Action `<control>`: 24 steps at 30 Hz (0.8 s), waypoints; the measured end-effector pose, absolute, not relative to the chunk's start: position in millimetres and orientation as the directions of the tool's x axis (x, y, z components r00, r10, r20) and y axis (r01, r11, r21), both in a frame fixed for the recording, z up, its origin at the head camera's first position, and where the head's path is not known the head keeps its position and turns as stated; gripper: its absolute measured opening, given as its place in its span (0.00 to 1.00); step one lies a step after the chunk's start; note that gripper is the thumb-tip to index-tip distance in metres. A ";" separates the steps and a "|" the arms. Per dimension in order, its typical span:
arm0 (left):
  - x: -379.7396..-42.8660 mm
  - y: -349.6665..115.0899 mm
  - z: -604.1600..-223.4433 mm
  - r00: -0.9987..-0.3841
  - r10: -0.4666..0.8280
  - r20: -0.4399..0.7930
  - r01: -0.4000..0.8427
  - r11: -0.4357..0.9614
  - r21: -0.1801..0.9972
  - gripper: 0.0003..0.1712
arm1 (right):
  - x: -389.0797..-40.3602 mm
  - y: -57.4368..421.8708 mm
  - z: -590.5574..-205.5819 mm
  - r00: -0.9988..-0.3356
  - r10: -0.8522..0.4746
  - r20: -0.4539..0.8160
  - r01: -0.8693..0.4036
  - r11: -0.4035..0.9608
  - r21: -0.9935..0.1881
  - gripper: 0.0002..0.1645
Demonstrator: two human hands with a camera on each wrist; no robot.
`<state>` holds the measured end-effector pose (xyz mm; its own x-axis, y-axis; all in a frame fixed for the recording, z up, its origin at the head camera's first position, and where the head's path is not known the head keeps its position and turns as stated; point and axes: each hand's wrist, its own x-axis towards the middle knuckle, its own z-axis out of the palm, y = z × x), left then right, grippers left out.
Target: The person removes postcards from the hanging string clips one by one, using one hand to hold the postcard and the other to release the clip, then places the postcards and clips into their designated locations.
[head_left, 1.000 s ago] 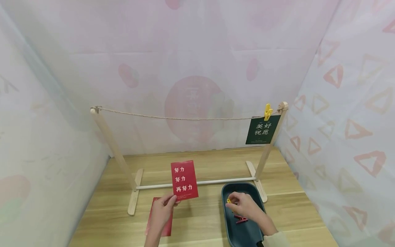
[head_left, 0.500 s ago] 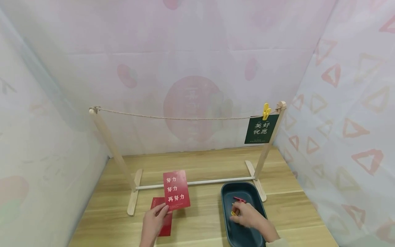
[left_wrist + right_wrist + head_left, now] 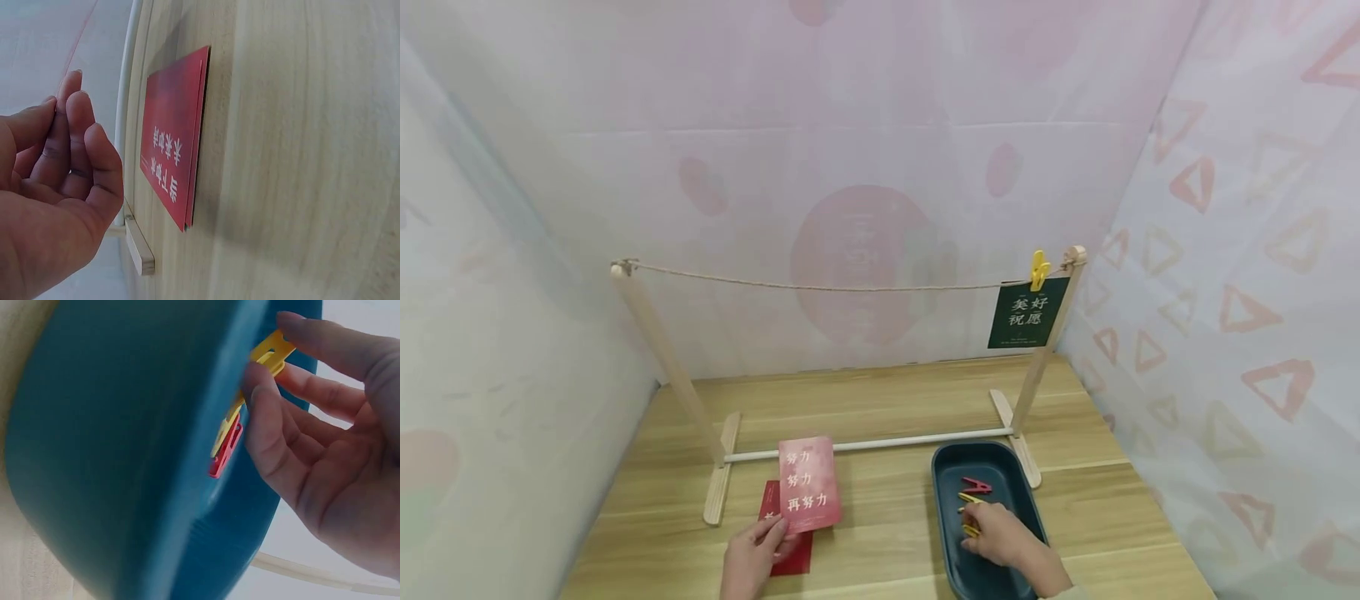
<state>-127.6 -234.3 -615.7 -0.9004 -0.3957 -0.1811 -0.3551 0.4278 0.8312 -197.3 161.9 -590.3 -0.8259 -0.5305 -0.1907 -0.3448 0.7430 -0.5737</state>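
Observation:
In the head view my left hand (image 3: 752, 552) pinches a red card (image 3: 807, 492) with white characters by its lower left corner. The left wrist view shows that card edge-on, as a thin red line above the fingertips. More red cards (image 3: 172, 137) lie stacked on the table, just behind and below it. My right hand (image 3: 1006, 537) reaches into the dark blue tray (image 3: 942, 533) and pinches a yellow clothespin (image 3: 273, 353) between thumb and fingers. Another yellow clothespin (image 3: 972, 497) and a red clothespin (image 3: 977, 485) lie in the tray beside the fingertips.
A wooden stand with a left post (image 3: 662, 358) and a right post (image 3: 1037, 379) carries a twine line (image 3: 835, 288). From its right end hangs a green card (image 3: 1026, 317) under a yellow clothespin (image 3: 1039, 271). A white rod (image 3: 917, 438) joins the feet.
My left hand has drawn the red card down and leftward, over the stacked cards. The right hand has stayed in the tray, moving slightly down, and the clothespins there have shifted.

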 end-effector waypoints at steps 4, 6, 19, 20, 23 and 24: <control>-125.2 -241.7 -623.2 -0.889 -0.385 -0.249 -0.383 0.326 0.864 0.26 | -197.8 159.1 -593.8 -0.835 -0.508 -0.213 -0.338 0.778 -0.530 0.14; -122.6 -245.8 -626.2 -0.882 -0.386 -0.269 -0.393 0.291 0.872 0.27 | -197.8 157.6 -596.6 -0.842 -0.495 -0.217 -0.341 0.798 -0.497 0.14; -111.7 -263.3 -631.7 -0.841 -0.417 -0.344 -0.479 0.281 0.831 0.25 | -194.1 152.2 -601.8 -0.896 -0.381 -0.228 -0.291 0.891 -0.348 0.17; -111.6 -264.4 -631.6 -0.840 -0.416 -0.349 -0.483 0.278 0.830 0.26 | -194.7 151.4 -601.2 -0.897 -0.377 -0.231 -0.289 0.895 -0.340 0.17; -111.0 -268.0 -631.7 -0.830 -0.426 -0.360 -0.503 0.293 0.813 0.26 | -196.2 149.2 -599.8 -0.897 -0.372 -0.237 -0.287 0.901 -0.326 0.16; -110.5 -269.0 -631.6 -0.825 -0.432 -0.365 -0.513 0.301 0.804 0.26 | -196.3 148.6 -599.3 -0.896 -0.373 -0.242 -0.288 0.901 -0.326 0.16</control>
